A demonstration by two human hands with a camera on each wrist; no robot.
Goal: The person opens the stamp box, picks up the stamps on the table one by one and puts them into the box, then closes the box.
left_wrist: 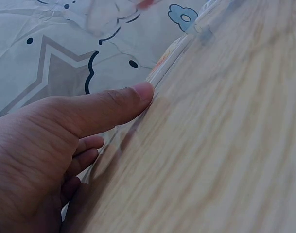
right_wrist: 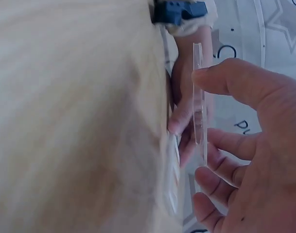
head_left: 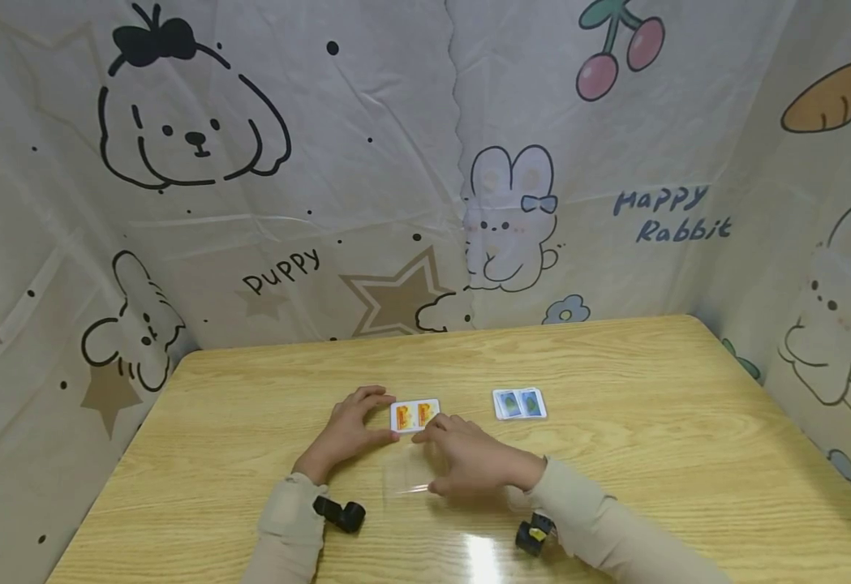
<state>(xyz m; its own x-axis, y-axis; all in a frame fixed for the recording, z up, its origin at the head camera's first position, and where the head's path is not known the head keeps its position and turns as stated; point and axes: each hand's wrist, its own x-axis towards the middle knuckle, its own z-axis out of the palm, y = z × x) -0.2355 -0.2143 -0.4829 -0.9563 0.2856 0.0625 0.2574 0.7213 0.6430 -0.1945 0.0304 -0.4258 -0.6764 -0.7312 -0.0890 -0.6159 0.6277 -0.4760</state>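
My left hand (head_left: 348, 426) holds a stack of cards (head_left: 405, 417) with orange-and-yellow pictures at its left end, thumb at the near edge and a finger at the far edge. In the left wrist view the thumb (left_wrist: 138, 94) touches the side of that stack. My right hand (head_left: 472, 458) pinches a clear, shallow plastic lid (right_wrist: 199, 107) between thumb and fingers, just above the table and near the cards. The same see-through piece shows faintly in the head view below the stack.
A second stack of cards (head_left: 518, 404), with blue-and-green pictures, lies to the right on the wooden table (head_left: 615, 381). Printed curtains (head_left: 396, 162) hang behind and beside the table. Each wrist wears a small black camera (head_left: 341, 514).
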